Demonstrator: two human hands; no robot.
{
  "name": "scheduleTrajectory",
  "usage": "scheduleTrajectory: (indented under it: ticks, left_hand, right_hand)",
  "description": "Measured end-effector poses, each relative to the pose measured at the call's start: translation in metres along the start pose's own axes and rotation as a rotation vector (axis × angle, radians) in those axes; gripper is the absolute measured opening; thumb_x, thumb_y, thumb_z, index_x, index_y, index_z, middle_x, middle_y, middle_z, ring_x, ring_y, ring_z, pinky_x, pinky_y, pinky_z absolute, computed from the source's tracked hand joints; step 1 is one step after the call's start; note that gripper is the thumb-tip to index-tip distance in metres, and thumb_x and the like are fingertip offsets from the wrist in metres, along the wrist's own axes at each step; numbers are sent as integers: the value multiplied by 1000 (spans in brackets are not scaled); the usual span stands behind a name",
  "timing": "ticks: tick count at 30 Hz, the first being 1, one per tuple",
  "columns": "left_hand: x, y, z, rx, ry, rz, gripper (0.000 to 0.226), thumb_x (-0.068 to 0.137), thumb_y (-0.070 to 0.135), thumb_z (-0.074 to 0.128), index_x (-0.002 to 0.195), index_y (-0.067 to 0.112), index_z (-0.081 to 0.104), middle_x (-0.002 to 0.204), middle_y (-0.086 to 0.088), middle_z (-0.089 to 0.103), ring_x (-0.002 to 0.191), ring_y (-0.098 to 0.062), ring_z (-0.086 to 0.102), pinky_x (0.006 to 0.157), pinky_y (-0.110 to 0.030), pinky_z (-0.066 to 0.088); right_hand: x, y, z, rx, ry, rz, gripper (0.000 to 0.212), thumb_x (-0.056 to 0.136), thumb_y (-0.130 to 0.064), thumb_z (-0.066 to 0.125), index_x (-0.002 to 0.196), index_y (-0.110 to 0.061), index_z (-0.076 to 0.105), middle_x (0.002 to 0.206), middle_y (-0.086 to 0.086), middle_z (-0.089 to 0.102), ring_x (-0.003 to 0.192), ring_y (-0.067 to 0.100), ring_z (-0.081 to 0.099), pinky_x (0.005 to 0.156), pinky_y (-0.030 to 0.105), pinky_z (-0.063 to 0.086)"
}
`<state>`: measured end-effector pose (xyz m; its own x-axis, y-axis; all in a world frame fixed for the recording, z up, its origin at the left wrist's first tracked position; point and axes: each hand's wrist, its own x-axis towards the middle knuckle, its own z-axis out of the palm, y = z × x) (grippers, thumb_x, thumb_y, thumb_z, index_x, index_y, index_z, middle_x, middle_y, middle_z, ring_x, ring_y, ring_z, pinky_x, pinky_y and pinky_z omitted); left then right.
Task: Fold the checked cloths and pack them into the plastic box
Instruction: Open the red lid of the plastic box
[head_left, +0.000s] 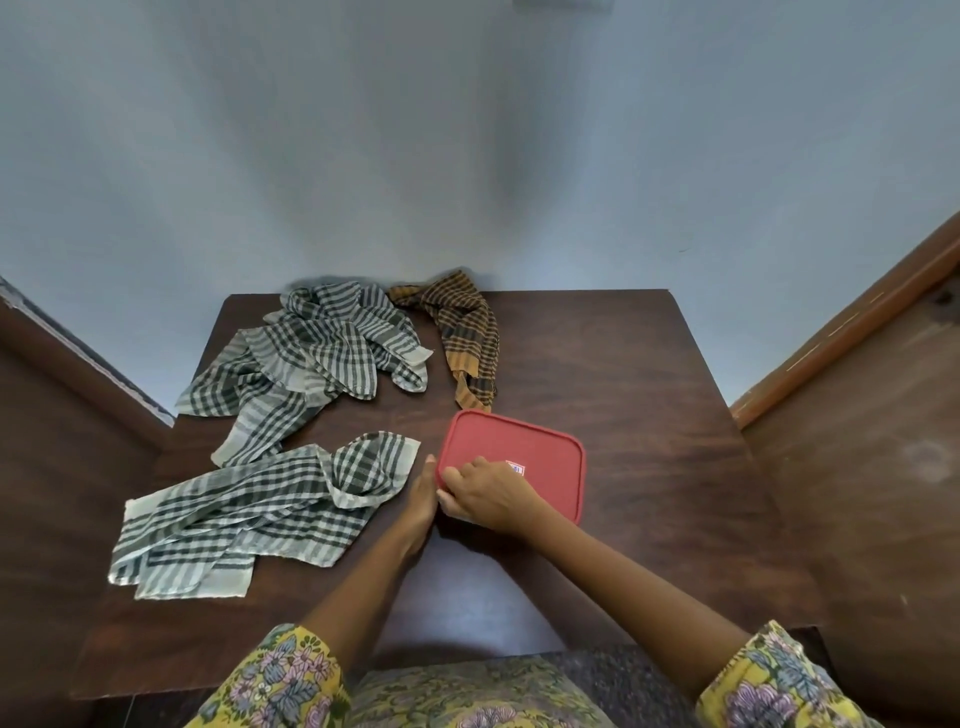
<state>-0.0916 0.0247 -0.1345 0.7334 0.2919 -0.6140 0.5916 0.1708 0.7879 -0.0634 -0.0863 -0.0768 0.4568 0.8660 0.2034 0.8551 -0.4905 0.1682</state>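
Right hand (488, 496): fingers (457, 475) curled over the near-left corner of the red lid (540, 447), gripping it; left hand (422, 499) lies flat with straight fingers against the box's left side, holding nothing. The box (464, 517) sits lidded at mid-desk (649, 415). Unfolded: one green cloth (249, 525) just left of the box, a green heap (311, 358) at far left, an orange cloth (467, 332) beyond the box.
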Motion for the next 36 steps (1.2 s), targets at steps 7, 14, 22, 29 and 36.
scheduleTrajectory:
  ticks: [7, 14, 22, 29, 36]
  left_hand:
    - [-1, -5, 2, -79, 40, 9, 50, 101, 36, 33, 98, 1, 69, 92, -16, 68, 84, -25, 63, 75, -31, 50]
    - [6, 11, -1, -281, -90, -46, 46, 103, 29, 25, 136, 5, 46, 129, -16, 57, 113, -25, 57, 91, -33, 46]
    - [5, -3, 23, -439, -62, -60, 43, 104, 24, 23, 89, 8, 59, 54, 7, 70, 49, -1, 66, 47, -10, 50]
    - [12, -9, 26, -493, 24, -64, 39, 103, 19, 31, 82, 9, 62, 53, 7, 69, 53, -4, 66, 72, -22, 48]
    - [0, -8, 28, -392, 51, -25, 48, 104, 29, 25, 124, -3, 55, 108, -12, 61, 104, -22, 55, 97, -32, 42]
  right_hand:
    - [-44, 23, -2, 221, -150, 80, 47, 91, -52, 41, 93, -8, 58, 92, 12, 61, 79, 27, 56, 68, 35, 47]
    - [-136, 76, -10, -76, -143, 24, 65, 85, -52, 27, 121, -12, 63, 127, 7, 62, 116, 20, 60, 86, 33, 54]
    - [-141, 69, 10, -79, -88, -10, 68, 85, -52, 29, 113, -3, 66, 118, 16, 66, 111, 28, 63, 86, 31, 55]
    - [-141, 59, 6, -24, -44, 68, 84, 96, -48, 0, 110, -1, 67, 115, 17, 67, 109, 28, 64, 86, 32, 55]
    - [-134, 54, 0, -35, 39, 107, 82, 99, -43, 2, 100, 2, 71, 105, 15, 71, 99, 27, 68, 78, 32, 58]
